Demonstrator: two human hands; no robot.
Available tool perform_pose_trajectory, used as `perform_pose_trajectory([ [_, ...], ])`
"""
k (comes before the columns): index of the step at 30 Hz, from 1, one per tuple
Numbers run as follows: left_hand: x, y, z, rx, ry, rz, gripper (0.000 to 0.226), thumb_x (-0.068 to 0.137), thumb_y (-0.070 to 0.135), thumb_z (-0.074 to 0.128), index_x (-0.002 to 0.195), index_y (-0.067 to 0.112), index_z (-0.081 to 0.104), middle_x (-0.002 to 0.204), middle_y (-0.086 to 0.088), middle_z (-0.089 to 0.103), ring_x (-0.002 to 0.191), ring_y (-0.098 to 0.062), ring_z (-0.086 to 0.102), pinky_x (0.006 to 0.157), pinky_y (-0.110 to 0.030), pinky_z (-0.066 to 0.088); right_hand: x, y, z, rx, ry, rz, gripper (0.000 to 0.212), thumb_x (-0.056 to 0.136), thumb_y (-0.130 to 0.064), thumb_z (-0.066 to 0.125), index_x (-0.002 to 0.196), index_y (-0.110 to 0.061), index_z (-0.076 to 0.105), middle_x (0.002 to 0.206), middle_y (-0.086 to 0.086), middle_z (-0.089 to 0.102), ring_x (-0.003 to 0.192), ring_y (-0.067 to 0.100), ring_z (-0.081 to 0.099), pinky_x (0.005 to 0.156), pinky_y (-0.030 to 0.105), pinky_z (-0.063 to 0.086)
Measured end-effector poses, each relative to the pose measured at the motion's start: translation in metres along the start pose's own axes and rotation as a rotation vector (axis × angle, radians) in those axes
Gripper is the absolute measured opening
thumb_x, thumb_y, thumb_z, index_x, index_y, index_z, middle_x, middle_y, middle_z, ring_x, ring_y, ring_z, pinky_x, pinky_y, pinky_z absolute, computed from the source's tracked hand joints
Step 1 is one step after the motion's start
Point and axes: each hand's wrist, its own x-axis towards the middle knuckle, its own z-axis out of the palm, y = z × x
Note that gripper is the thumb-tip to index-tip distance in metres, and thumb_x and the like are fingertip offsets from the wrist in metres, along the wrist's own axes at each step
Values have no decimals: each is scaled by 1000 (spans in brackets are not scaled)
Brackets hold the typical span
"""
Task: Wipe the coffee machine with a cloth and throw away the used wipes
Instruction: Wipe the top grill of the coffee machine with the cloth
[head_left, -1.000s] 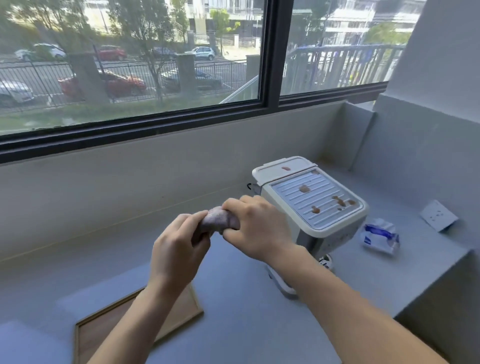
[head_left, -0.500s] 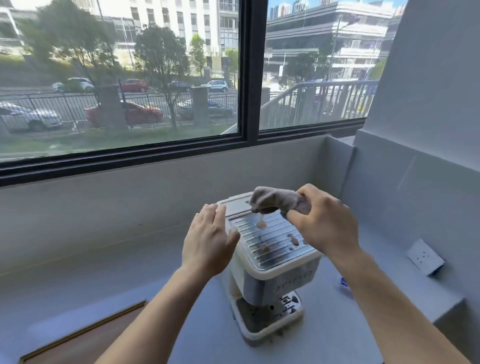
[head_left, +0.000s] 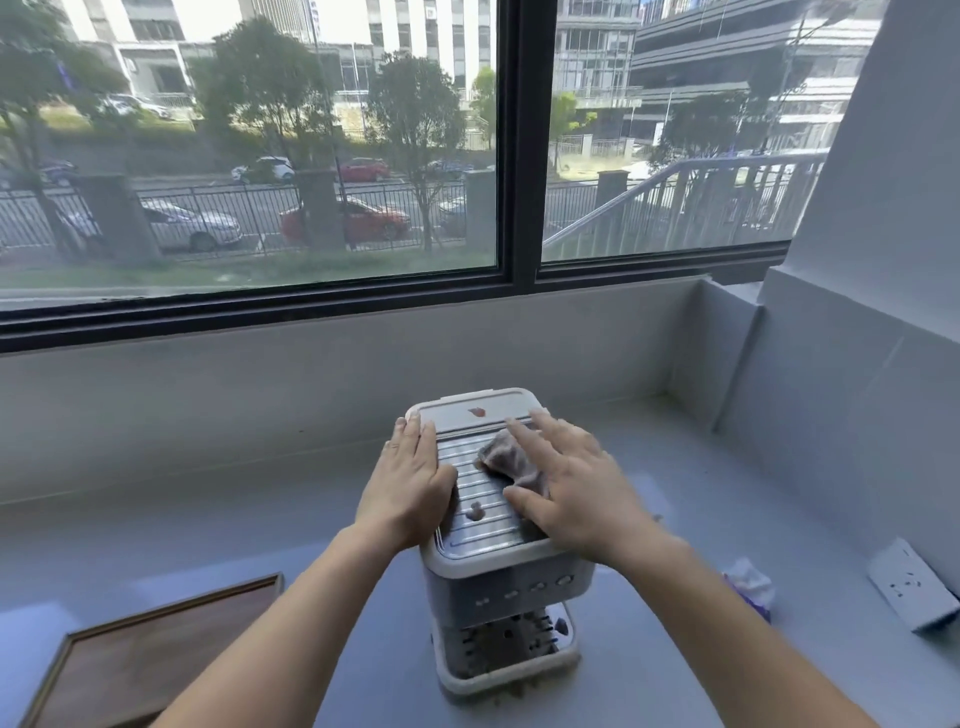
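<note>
Grey cloth (head_left: 511, 460) lies crumpled under the right hand (head_left: 576, 488), whose spread, straight fingers press it onto the ribbed top of the coffee machine (head_left: 498, 587). The left hand (head_left: 410, 483) rests flat (fingers straight, held together) on the same top, just beside the cloth. A brown spot (head_left: 474, 512) sits between the hands. Right of the right forearm, a wipes pack (head_left: 750, 592) lies on the surface (head_left: 727, 493).

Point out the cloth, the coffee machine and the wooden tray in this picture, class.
cloth (head_left: 508, 458): head view, on its crumpled grey middle.
coffee machine (head_left: 498, 597): head view, on its front panel below the buttons.
wooden tray (head_left: 156, 656): head view, on its dark inner surface.
</note>
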Motion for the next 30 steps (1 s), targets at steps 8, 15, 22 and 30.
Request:
perform_pose_trajectory([
  [8, -1, -1, 0, -57, 11, -26, 68, 96, 31, 22, 157, 9, 1, 165, -6, -12, 151, -16, -13, 124, -37, -2, -12, 2, 24, 488, 578, 307, 31, 94, -21, 61, 125, -24, 61, 119, -6, 64, 111, 16, 58, 85, 20, 40],
  [15, -4, 13, 3, -54, -20, -32, 68, 96, 27, 25, 156, 4, 1, 164, -14, -14, 151, -24, -15, 124, -40, -2, -6, -3, 23, 121, 195, 352, 50, 104, -37, 36, 149, -16, 37, 157, 7, 35, 144, 22, 31, 113, 35, 29],
  [22, -11, 13, 4, -74, 1, 3, 80, 81, 31, 7, 154, -2, 8, 164, -17, -8, 151, -25, -16, 123, -39, -5, -38, -2, 27, 173, 249, 317, 52, 101, -33, 44, 148, -11, 37, 151, 6, 43, 138, 22, 39, 110, 37, 37],
  [30, -16, 17, 3, 141, 35, 76, 47, 103, 13, 25, 142, -13, 31, 162, -27, -7, 149, -38, -17, 122, -44, -12, 9, 27, 9, 472, 83, 475, 38, 101, -35, 40, 132, -14, 45, 141, 12, 53, 124, 31, 49, 96, 40, 40],
])
